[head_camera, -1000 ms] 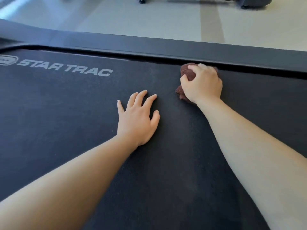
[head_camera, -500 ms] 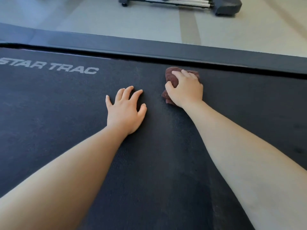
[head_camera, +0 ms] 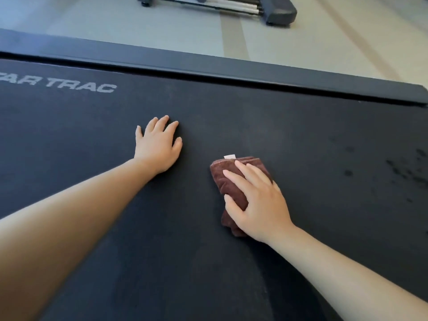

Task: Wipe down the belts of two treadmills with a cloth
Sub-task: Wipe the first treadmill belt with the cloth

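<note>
On the belt (head_camera: 301, 135), left hand (head_camera: 158, 147) lies spread flat; right hand (head_camera: 259, 202) presses open-fingered on the cloth (head_camera: 225, 176), lying lengthwise near-to-far.

I get a bright, even picture: the pale floor (head_camera: 92, 22) at 12 o'clock is close to washed out, while the matte belt (head_camera: 254, 126) stays dark, with only a faint grey sheen towards 6 o'clock. Shadows are soft and thin, a slim dark rim hugging the left hand (head_camera: 157, 147) and the right hand (head_camera: 259, 202), and the forearm at 5 o'clock is lit paler than the one at 7. The wide lens bows the rail (head_camera: 231, 66) across the top and swells both forearms, where detail looks slightly soft.
</note>
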Tool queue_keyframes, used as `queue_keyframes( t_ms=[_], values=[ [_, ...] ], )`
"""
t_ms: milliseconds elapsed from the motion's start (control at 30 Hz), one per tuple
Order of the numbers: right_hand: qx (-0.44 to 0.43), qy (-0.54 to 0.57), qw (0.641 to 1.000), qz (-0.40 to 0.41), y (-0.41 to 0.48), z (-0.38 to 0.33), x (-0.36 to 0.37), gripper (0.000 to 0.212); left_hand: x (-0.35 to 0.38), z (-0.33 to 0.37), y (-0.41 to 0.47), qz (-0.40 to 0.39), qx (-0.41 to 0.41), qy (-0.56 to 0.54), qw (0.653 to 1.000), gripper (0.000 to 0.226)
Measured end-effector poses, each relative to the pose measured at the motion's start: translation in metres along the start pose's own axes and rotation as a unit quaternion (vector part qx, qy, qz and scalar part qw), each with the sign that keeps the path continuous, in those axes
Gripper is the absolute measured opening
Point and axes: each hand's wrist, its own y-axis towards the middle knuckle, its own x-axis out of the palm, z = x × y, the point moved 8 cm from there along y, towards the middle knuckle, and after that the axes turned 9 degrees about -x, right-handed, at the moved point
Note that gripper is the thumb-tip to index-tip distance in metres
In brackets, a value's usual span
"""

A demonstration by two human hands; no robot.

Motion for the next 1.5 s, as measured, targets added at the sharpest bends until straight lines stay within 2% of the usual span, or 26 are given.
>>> queue_keyframes(
  t_ms=[200,500,700,967,1167,1367,1500],
  values=[
    [-0.012,0.048,0.998,0.03,0.025,0.01,0.0,0.05,0.004,0.024,-0.084,-0.038,0.065,0.027,0.997,0.054],
    [-0.07,0.057,0.996,0.005,0.073,0.018,0.006,0.043,0.006,0.025,-0.201,-0.06,0.064,0.049,0.995,0.063],
    [-0.13,0.058,0.99,-0.023,0.01,0.001,0.0,0.047,-0.003,0.027,-0.202,-0.025,0.037,-0.001,0.999,0.049],
    [-0.167,0.059,0.984,-0.037,-0.093,-0.016,-0.016,0.05,-0.003,0.024,-0.205,-0.02,0.049,-0.002,0.999,0.051],
    [-0.205,0.067,0.976,-0.026,-0.1,-0.037,-0.017,0.047,-0.006,0.01,-0.205,-0.063,0.119,0.056,0.989,0.05],
    [-0.232,0.087,0.968,-0.04,-0.096,-0.078,0.001,0.047,-0.028,-0.049,-0.233,-0.048,0.052,0.024,0.997,0.061],
    [-0.239,0.064,0.966,-0.068,-0.081,-0.121,0.021,0.053,-0.033,-0.056,-0.237,-0.036,0.036,0.004,0.999,0.061]
  ],
)
